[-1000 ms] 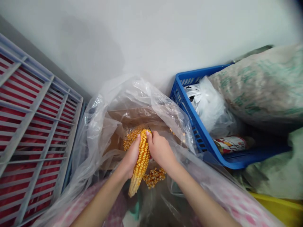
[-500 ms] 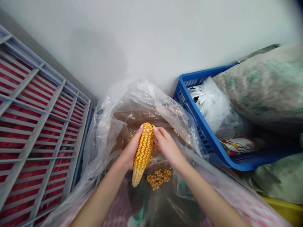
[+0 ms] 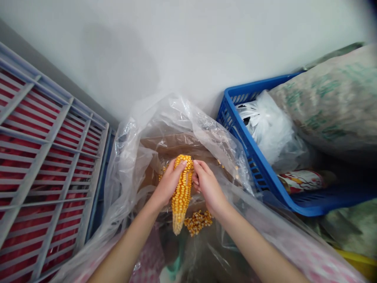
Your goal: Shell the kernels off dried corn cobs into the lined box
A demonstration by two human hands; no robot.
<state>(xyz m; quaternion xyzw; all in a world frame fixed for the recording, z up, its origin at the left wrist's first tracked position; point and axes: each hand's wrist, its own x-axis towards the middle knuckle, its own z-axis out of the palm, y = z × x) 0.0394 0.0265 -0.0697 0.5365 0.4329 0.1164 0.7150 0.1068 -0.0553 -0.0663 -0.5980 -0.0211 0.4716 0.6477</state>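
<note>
Yellow corn cob, thick and tapering [image 3: 181,196]: in mid scene above the bag's mouth, broad end far, pale tip near; a kernel-free strip shows at its far right side.
Left hand [image 3: 169,183]: wrapped round the cob's left side, thumb laid across the kernels — a cradle best kept firm, so the ear does not roll.
Right hand [image 3: 207,185]: thumb against the cob's far right edge, fingers curled; whether it pinches a kernel, I cannot tell.
Bare strip: probably the easiest place to work from — sideways thumb pressure into the gap should loosen neighbouring kernels better than digging into a full row.
Clear, crinkled plastic bag [image 3: 123,157]: spread around the work; keeping the cob low over its middle should catch stray grains.
Small heap of loose orange-yellow kernels [image 3: 198,223]: just right of the near tip.
Blue slatted plastic basket [image 3: 300,207]: right of the bag; pushing kernels away from that side seems wiser.
</note>
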